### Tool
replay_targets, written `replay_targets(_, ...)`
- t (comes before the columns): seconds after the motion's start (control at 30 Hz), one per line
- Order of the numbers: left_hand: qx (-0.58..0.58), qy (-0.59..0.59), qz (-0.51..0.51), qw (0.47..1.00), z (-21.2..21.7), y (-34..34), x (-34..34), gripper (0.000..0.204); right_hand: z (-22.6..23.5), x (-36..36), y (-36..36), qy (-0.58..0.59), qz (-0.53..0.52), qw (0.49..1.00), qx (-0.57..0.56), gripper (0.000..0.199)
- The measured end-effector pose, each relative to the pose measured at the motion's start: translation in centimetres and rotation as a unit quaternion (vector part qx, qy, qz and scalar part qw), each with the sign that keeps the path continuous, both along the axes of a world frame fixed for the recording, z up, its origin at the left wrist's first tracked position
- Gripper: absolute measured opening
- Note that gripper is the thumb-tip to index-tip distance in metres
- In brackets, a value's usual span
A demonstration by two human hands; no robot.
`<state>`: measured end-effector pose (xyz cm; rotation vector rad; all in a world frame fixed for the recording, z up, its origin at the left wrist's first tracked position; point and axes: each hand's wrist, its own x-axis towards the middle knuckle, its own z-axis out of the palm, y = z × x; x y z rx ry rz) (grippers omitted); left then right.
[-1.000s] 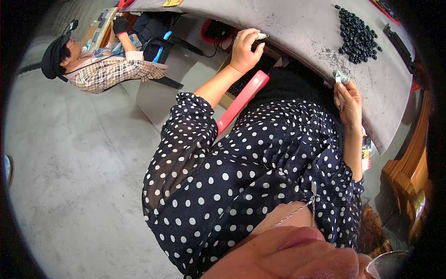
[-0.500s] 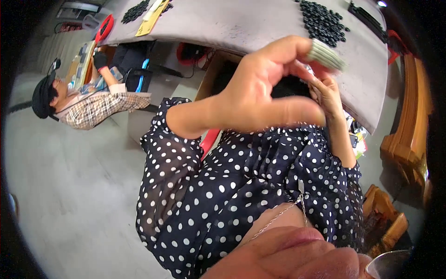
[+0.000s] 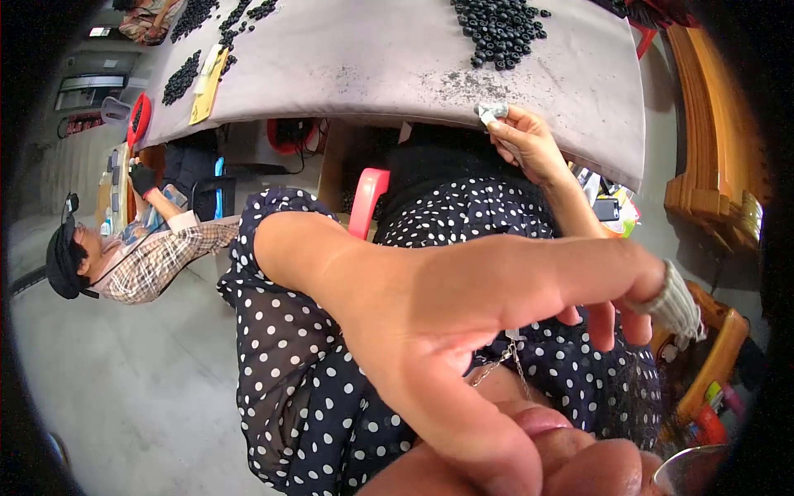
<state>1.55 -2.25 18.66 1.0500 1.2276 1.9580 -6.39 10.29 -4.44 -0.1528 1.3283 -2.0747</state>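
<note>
My left hand [image 3: 463, 306] is raised close in front of my chin, large in the view. Its thumb and fingers are apart, with nothing seen between them. A pale grey knitted finger cover [image 3: 678, 304] sits on one fingertip. At the table's front edge, my right hand [image 3: 533, 149] pinches a small silvery, crumpled foil-like piece [image 3: 495, 112]. What that piece is exactly, I cannot make out. Beyond it on the table lies a heap of black ring-shaped beads [image 3: 496, 33], with dark crumbs scattered on the cloth nearby.
The grey cloth-covered table [image 3: 356, 50] bears more black bead piles [image 3: 180, 78] and a yellow strip [image 3: 207, 89] at the left. A seated person [image 3: 149, 256] in a plaid shirt works at far left. A carved wooden chair [image 3: 711, 165] stands right. A phone [image 3: 607, 209] lies beside the table.
My left hand has come away from my right hand and up toward my chin. The right hand now shows at the table edge with the silvery piece. The view has shifted.
</note>
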Motion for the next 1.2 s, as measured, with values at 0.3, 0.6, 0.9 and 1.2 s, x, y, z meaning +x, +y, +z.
replay_targets(0.3, 0.195, -0.033, 0.18, 0.963, -1.6, 2.7, 3.0, 0.11, -0.2, -0.2, -0.1, 0.005, 0.014, 1.0, -0.009, 0.016)
replay_targets(0.6, 0.134, -0.027, 0.095, 0.986, -0.4, 1.4, 3.6, 0.102, 2.3, -0.2, -0.3, -0.001, 0.002, 1.0, -0.004, 0.019)
replay_targets(0.9, 0.156, -0.049, 0.091, 0.982, -1.1, 0.5, 2.0, 0.091, -0.2, 0.0, -0.1, -0.03, 0.012, 0.999, -0.018, 0.016)
replay_targets(1.2, 0.168, -0.078, 0.099, 0.978, -1.2, -0.1, 2.5, 0.079, -0.2, -0.4, 0.0, 0.005, 0.015, 1.0, -0.023, 0.016)
